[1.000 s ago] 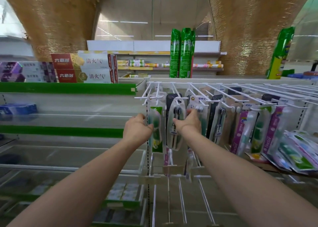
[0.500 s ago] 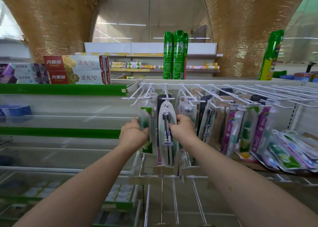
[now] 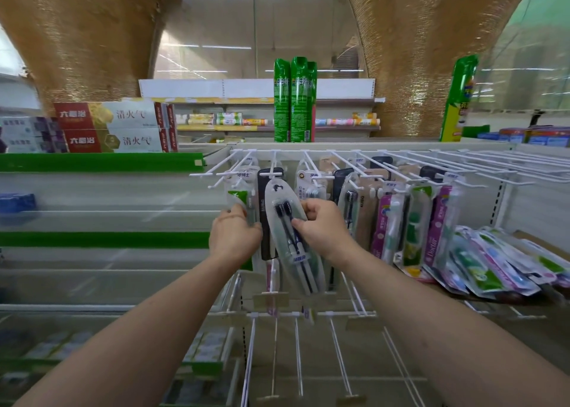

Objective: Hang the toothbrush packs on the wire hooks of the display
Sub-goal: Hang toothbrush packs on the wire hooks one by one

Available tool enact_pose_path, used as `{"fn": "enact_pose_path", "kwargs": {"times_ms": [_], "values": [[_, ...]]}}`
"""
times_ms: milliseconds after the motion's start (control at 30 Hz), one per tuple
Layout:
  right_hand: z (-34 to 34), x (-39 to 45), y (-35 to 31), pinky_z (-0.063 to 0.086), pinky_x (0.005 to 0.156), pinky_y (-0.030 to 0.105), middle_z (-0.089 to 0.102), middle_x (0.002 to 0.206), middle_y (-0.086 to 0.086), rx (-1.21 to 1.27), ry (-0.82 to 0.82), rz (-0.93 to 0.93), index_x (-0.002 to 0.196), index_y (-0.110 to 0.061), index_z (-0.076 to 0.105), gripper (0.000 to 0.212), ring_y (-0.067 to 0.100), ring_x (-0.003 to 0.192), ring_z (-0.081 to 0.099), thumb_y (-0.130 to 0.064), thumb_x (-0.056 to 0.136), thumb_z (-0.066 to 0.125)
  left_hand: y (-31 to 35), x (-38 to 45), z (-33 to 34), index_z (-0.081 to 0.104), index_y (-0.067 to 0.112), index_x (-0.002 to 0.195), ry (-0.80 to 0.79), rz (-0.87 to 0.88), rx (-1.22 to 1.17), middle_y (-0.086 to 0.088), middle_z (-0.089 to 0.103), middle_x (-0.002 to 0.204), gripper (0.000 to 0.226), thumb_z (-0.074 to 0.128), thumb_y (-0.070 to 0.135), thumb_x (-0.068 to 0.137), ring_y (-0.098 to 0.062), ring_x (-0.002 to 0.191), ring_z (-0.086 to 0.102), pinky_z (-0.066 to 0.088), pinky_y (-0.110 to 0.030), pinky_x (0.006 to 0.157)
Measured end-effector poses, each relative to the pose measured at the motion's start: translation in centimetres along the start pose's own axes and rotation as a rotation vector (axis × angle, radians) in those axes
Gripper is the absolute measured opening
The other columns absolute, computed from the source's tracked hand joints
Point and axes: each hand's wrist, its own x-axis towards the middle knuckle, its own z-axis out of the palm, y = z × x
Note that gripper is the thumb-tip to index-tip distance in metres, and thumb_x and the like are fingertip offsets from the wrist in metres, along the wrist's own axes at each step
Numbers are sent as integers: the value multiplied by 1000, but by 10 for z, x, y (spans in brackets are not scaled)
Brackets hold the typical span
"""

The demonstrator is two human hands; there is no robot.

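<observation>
Where half a second ago the clear two-brush pack point(image 3: 293, 237) hung straight, it now tilts, its foot swung right, its hole still at the wire hook point(image 3: 271, 174). The right hand point(image 3: 324, 229) pinches its right edge; the left hand point(image 3: 234, 237), just beside it, closes on the green-labelled pack point(image 3: 243, 203). Two black brushes show inside. Three green cans point(image 3: 294, 99) stand behind, and loose packs point(image 3: 493, 261) lie heaped at right.

Both bare forearms reaching up from the lower corners toward frame centre. Left hand point(image 3: 235, 237) curled, knuckles facing the camera, fingers hidden. Right hand point(image 3: 324, 229) pinching with thumb and bent fingers, wrist angled left.
</observation>
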Motion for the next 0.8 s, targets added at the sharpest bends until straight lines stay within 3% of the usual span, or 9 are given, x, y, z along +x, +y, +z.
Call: {"fn": "enact_pose_path", "kwargs": {"times_ms": [100,233,367,467,567,700,800], "values": [[-10,-5,5,62,80,36,75,87,-1,23,54,28,92,-18,73,18,17,86,73,-1,90,68,5,-3,5,53,15,131,3,-6,3,-13,58,127,47,64,42,94,-33,117,57,50,-45,102],[-26,-6,20,61,79,47,75,87,13,24,149,111,87,-9,71,9,31,86,73,-2,90,67,7,-6,8,53,14,133,2,-15,-7,-13,57,128,46,63,39,96,-33,119,56,50,-45,101],[-37,1,25,62,65,34,74,79,5,76,175,128,82,-18,71,23,22,75,72,2,90,66,4,-7,8,54,15,131,13,4,-20,-12,57,126,43,64,37,96,-32,116,57,50,-45,101],[-33,6,25,51,50,20,72,75,2,100,194,156,83,-15,72,19,12,62,64,0,91,65,0,-8,7,54,17,133,9,2,-35,-10,57,125,44,65,37,95,-29,115,56,50,-44,99],[-27,13,27,46,56,22,73,81,8,110,223,216,87,-7,73,12,18,69,62,-3,92,62,-4,-7,5,53,16,133,0,-6,-26,-10,56,125,44,64,36,96,-30,116,55,50,-45,100],[-17,25,27,41,58,28,66,86,14,9,187,280,93,-10,65,15,22,67,56,-4,91,51,-9,-5,0,56,16,127,-2,-26,-11,-9,56,123,38,64,35,95,-29,114,55,49,-42,97],[-8,33,25,46,64,32,63,101,9,-72,182,334,114,-14,56,24,27,83,63,-6,93,47,-14,-1,-1,57,16,124,-7,-37,-9,-9,58,122,36,65,36,95,-30,113,55,49,-40,95]]}}
